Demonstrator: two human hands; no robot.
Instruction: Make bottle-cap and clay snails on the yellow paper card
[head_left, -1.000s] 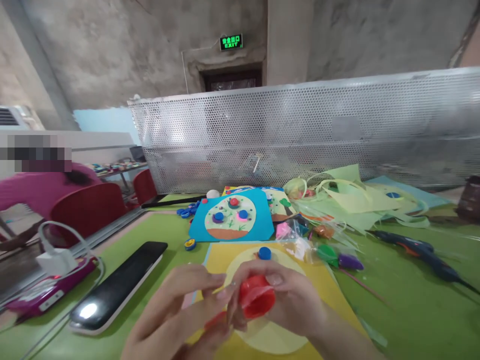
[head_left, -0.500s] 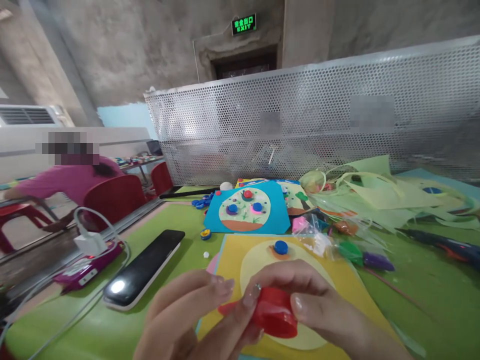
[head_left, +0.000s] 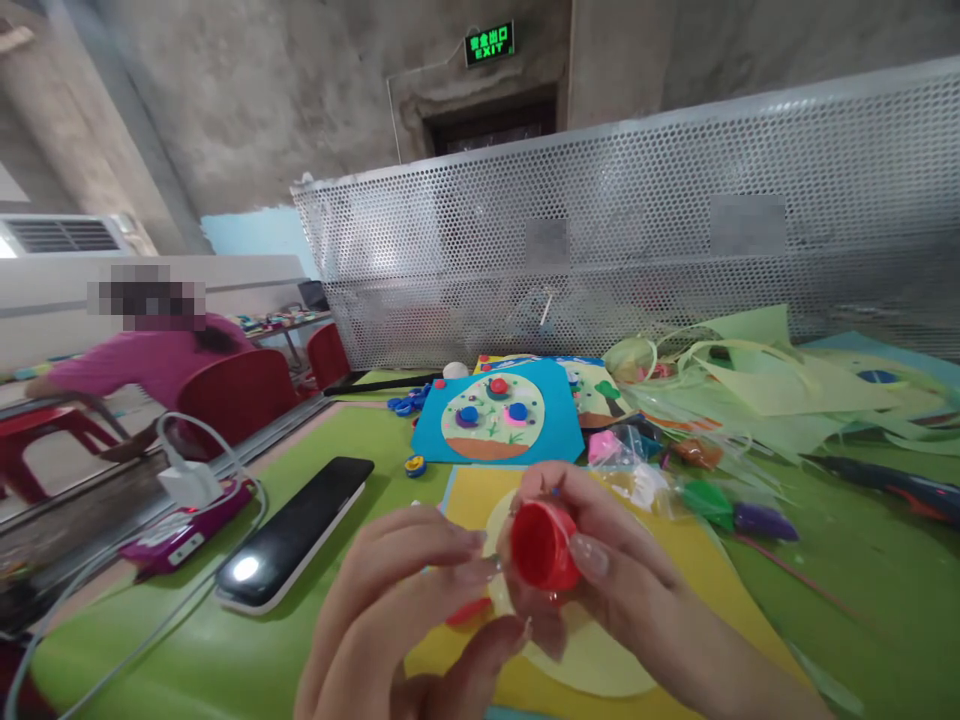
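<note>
A red bottle cap (head_left: 544, 545), hollow side turned toward my left, is pinched in my right hand (head_left: 600, 560) between thumb and fingers. Close beside the cap, my left hand (head_left: 420, 600) has its thumb and fingers apart. A small red piece (head_left: 469, 612) shows between those left fingers; whether it is touched or lies on the paper cannot be told. Beneath both hands lies a yellow sheet (head_left: 720, 600) with a pale yellow oval (head_left: 600, 665) on it. My right hand mostly hides the blue cap on that oval.
Beyond stands a blue card (head_left: 559, 420) with caps. Left are a black phone (head_left: 300, 530), a purple power strip (head_left: 187, 530) with cables and a yellow-filled blue cap (head_left: 415, 466). Clay packets (head_left: 709, 505), paper scraps (head_left: 810, 380) and a dark tool (head_left: 885, 480) lie right. A person sits far left.
My right hand has raised the red cap slightly and tipped its opening from downward toward the left. My left fingers have come away from the cap and spread.
</note>
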